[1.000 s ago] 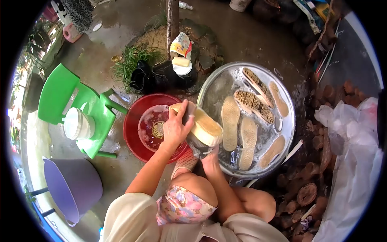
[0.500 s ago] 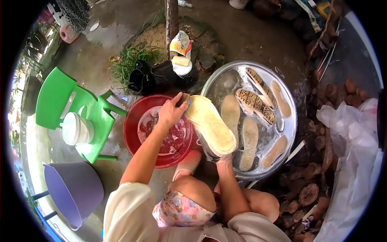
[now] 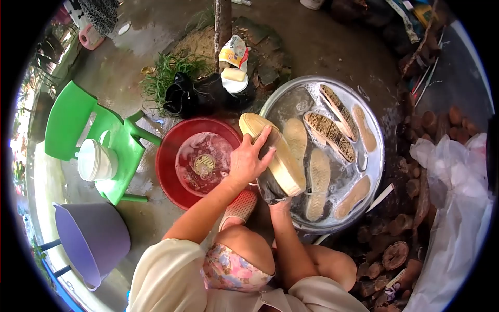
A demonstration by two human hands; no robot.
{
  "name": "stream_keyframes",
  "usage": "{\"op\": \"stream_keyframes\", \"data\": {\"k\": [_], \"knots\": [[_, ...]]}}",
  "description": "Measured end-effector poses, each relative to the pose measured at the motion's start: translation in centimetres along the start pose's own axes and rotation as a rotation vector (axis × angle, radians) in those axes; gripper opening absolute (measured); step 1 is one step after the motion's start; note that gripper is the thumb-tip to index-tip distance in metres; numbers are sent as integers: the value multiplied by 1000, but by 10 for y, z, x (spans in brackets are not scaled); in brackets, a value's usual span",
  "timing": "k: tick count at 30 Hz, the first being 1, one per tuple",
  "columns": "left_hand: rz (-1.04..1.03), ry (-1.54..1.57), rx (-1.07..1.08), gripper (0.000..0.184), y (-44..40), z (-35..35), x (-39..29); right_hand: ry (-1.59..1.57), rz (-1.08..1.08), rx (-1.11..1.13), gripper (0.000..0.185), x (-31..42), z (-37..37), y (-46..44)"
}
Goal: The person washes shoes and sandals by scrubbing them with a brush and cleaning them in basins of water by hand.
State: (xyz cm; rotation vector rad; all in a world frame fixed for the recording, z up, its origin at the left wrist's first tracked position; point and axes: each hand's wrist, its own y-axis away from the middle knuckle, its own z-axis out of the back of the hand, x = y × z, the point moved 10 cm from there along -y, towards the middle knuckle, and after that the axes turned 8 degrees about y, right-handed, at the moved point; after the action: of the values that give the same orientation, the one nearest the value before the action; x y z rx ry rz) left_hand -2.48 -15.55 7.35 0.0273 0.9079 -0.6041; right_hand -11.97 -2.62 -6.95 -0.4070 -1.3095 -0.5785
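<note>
A shoe [image 3: 283,161] with a thick cream sole and a dark upper is held tilted on its side between the basins. Along its side lies my left hand [image 3: 250,162], its fingers gripping the upper near the sole's edge. My right hand [image 3: 280,203] supports the heel end from below; its fingers are mostly hidden by the shoe. A red basin [image 3: 166,179] of sudsy water stands to the left, with a yellowish patterned patch in its middle. To the right, a large metal basin [image 3: 380,171] holds water, insoles [image 3: 318,184] and a pair of patterned shoes [image 3: 330,135].
A green chair [image 3: 70,122] bears a white bucket [image 3: 97,161]; a purple tub [image 3: 93,244] stands below. Black boots [image 3: 189,96], a soap bar [image 3: 234,74] on a white lid and a packet [image 3: 234,51] sit by a post. Stacked logs [image 3: 395,255] and plastic sheeting [image 3: 452,208] line the right.
My left hand has moved from the toe down and right onto the shoe's side. The shoe has turned from sole-up to tilted on edge, showing more of its dark upper.
</note>
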Motion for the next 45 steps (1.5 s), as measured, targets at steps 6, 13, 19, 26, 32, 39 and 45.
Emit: {"op": "stream_keyframes", "data": {"k": [6, 13, 19, 26, 32, 39, 45], "knots": [[-212, 90, 234, 64, 58, -22, -60, 161, 69, -29, 52, 4, 2, 2], [-112, -43, 4, 60, -17, 4, 6, 205, 73, 99, 54, 28, -5, -10], [84, 115, 196, 62, 32, -27, -23, -53, -23, 96, 59, 12, -1, -5], [-108, -65, 298, 58, 1, -11, -7, -1194, -321, 99, 52, -7, -9, -2], [39, 57, 220, 61, 35, -32, -35, -361, -101, 191, 55, 25, 5, -7], [-228, -54, 129, 63, -6, -13, -12, -735, -306, 244, 57, 26, -15, 2], [361, 494, -176, 59, -46, -17, 34, -661, -186, 190, 56, 4, -18, 6]]}}
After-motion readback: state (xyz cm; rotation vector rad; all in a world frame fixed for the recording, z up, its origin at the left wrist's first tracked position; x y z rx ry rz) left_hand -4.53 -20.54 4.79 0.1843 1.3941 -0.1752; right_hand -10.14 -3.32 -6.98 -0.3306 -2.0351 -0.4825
